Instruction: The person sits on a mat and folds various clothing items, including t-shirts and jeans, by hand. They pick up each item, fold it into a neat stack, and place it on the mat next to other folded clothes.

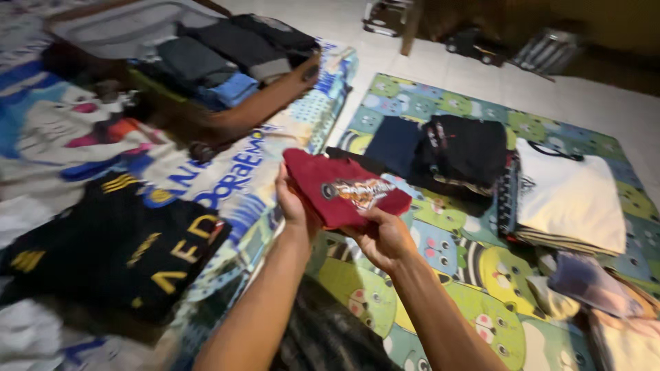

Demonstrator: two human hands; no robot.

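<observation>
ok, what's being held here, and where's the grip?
Both hands hold a folded red shirt: left hand on its left edge, right hand on its lower right edge.

A home bedroom: a cartoon-print mattress (pixel 275 158) left of the hands, a play mat (pixel 447 261) on tiled floor (pixel 550 96) beneath them.

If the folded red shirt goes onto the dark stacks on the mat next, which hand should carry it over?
Probably the right hand. It grips the red shirt's near edge on the side facing the dark stacks on the mat. The left hand holds the far side, next to the mattress.
</observation>
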